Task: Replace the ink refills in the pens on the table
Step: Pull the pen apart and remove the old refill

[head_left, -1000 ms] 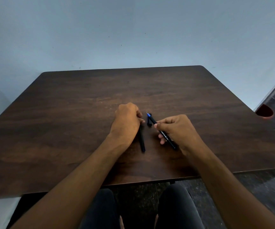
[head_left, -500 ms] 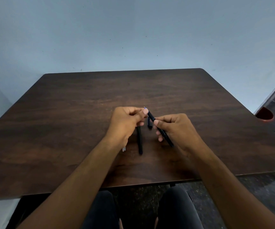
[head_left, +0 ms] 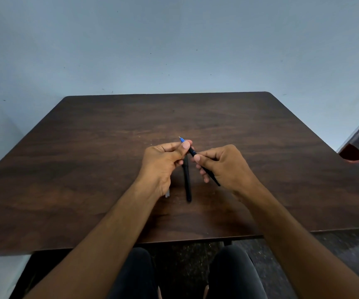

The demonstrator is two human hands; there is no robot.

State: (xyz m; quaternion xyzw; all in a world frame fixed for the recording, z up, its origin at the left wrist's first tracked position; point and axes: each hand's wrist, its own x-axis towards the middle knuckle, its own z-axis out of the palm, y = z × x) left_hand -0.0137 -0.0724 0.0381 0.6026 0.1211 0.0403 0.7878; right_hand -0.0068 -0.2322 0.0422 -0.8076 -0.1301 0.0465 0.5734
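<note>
A black pen [head_left: 192,152] with a blue tip is held a little above the dark wooden table [head_left: 87,160]. My right hand [head_left: 223,167] grips its barrel. My left hand [head_left: 163,160] pinches its front end between thumb and forefinger, with the blue tip and metal point [head_left: 181,139] sticking out past the thumb. A second black pen [head_left: 187,182] lies on the table between my hands, pointing away from me. A thin clear refill end [head_left: 167,194] shows from under my left wrist; most of it is hidden.
A pale blue wall stands behind the table's far edge. At the right, off the table, a red-brown round container [head_left: 351,155] sits on the dark floor. My knees are below the table's near edge [head_left: 282,233].
Both hands have lifted the blue-tipped pen off the table. My left hand moved from the lying pen to pinch the held pen's front end, and the tip now shows past the thumb.
</note>
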